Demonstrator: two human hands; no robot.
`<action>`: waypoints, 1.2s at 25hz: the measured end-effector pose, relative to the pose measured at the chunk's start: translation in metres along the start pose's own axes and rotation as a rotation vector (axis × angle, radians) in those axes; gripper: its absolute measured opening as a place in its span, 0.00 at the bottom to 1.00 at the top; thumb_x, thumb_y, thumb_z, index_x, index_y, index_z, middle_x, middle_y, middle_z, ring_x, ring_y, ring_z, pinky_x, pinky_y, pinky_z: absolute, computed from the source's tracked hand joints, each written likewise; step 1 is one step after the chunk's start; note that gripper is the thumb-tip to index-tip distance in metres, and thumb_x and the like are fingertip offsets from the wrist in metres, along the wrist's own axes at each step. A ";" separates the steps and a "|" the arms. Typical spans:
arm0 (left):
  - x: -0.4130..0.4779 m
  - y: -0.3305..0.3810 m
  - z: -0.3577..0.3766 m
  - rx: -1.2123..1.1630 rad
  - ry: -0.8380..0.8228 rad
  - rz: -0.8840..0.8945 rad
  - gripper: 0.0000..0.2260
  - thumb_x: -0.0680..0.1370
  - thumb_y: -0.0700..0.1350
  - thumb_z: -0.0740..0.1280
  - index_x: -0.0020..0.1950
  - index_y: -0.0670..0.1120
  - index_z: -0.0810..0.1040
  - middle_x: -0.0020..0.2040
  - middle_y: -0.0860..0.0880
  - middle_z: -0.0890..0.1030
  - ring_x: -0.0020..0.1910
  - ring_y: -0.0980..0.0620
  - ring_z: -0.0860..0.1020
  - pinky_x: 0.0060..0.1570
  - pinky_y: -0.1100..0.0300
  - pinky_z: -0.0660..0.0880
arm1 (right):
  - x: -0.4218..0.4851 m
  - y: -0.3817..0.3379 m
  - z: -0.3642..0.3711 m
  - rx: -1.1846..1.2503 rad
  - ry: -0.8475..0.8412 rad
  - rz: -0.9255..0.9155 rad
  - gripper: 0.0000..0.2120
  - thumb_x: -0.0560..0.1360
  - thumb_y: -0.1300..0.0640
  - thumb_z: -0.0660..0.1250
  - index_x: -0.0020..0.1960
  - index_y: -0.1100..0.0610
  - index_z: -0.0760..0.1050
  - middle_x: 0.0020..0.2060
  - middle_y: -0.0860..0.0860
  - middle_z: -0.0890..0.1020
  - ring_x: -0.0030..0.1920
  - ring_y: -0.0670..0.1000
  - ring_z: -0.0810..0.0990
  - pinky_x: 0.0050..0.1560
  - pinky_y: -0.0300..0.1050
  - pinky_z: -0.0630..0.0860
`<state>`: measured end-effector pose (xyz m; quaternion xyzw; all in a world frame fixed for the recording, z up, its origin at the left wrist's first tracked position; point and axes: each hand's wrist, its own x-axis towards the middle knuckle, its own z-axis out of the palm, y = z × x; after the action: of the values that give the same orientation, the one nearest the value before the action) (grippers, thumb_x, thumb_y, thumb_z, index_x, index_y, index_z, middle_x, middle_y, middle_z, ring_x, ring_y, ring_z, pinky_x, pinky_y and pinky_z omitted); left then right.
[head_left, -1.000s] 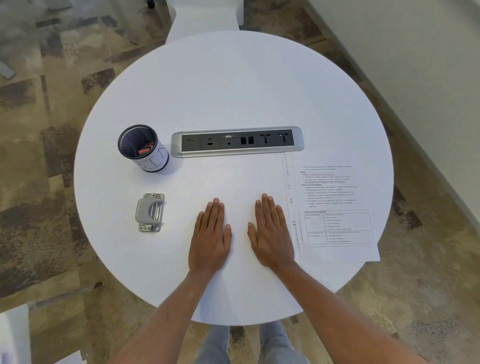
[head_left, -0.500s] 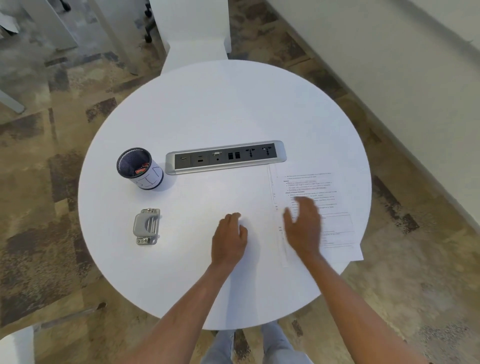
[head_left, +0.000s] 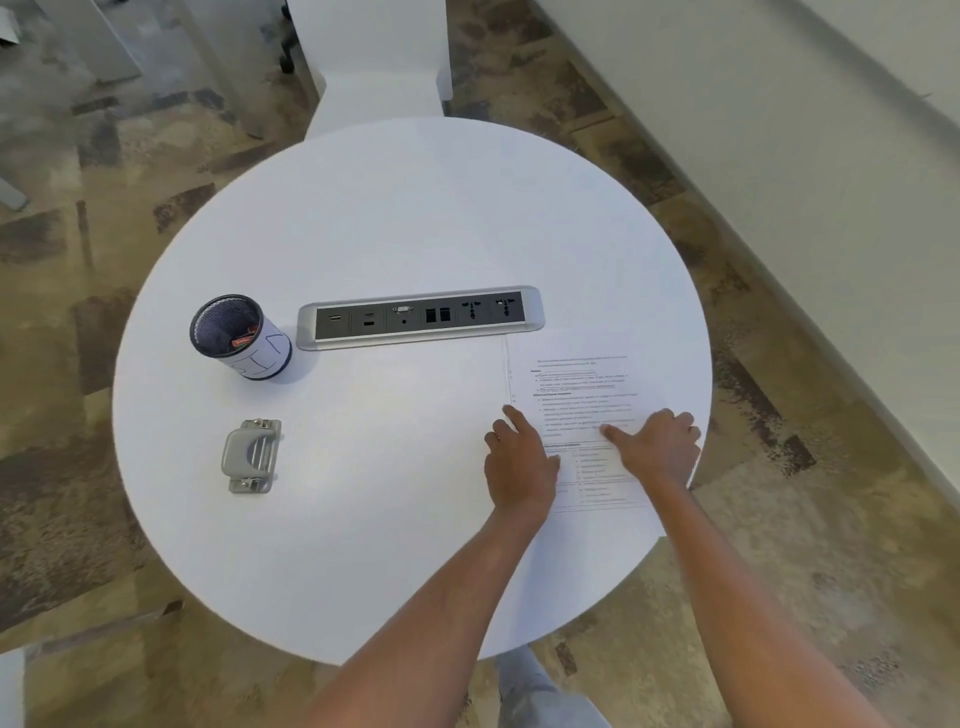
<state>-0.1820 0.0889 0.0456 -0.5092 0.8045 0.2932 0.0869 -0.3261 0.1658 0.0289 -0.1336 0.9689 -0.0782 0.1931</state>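
Contact with the printed sheets (head_left: 576, 374) is established. They lie flat at the right side of the round table (head_left: 415, 208), just below the socket panel (head_left: 421, 317). The left hand (head_left: 519, 467) rests on their left edge, fingers loosely bent and index finger forward. The right hand (head_left: 657, 449) covers the right portion, thumb stretched leftward across the text and fingers bent toward the table rim. Neither hand clamps anything that I can see. Whether a fingertip has slipped under an edge cannot be told.

Change: a second ago both palms lay flat on bare tabletop near the middle. Half a second ago the right hand was already over the pages while the left trailed behind.

Judgement: the approach is complete, so the sheets are ready to be gathered or slid. The hole punch (head_left: 252, 456) and the pen cup (head_left: 239, 338) stand well apart on the left, untouched.
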 end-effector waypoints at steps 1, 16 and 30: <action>0.000 0.005 0.002 0.031 0.003 -0.004 0.40 0.76 0.48 0.69 0.76 0.36 0.47 0.64 0.38 0.69 0.62 0.42 0.70 0.50 0.53 0.77 | -0.001 -0.004 0.001 0.009 -0.011 -0.001 0.38 0.69 0.38 0.73 0.61 0.69 0.71 0.61 0.65 0.73 0.63 0.65 0.71 0.62 0.60 0.71; -0.004 0.003 0.006 0.094 0.037 0.046 0.36 0.77 0.43 0.67 0.76 0.37 0.47 0.64 0.39 0.69 0.62 0.43 0.71 0.49 0.53 0.76 | 0.021 0.010 -0.026 1.041 -0.821 0.001 0.26 0.74 0.39 0.68 0.61 0.59 0.79 0.56 0.57 0.85 0.56 0.60 0.84 0.57 0.59 0.79; 0.014 -0.090 -0.055 -1.013 -0.091 0.002 0.36 0.62 0.70 0.71 0.60 0.47 0.77 0.56 0.49 0.81 0.54 0.51 0.80 0.55 0.58 0.75 | -0.031 -0.040 -0.084 0.763 -0.821 -0.499 0.13 0.75 0.59 0.72 0.59 0.55 0.82 0.55 0.53 0.86 0.55 0.55 0.85 0.56 0.50 0.81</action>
<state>-0.1017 0.0194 0.0492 -0.4733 0.5574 0.6684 -0.1363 -0.3223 0.1454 0.1248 -0.2971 0.6586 -0.4047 0.5605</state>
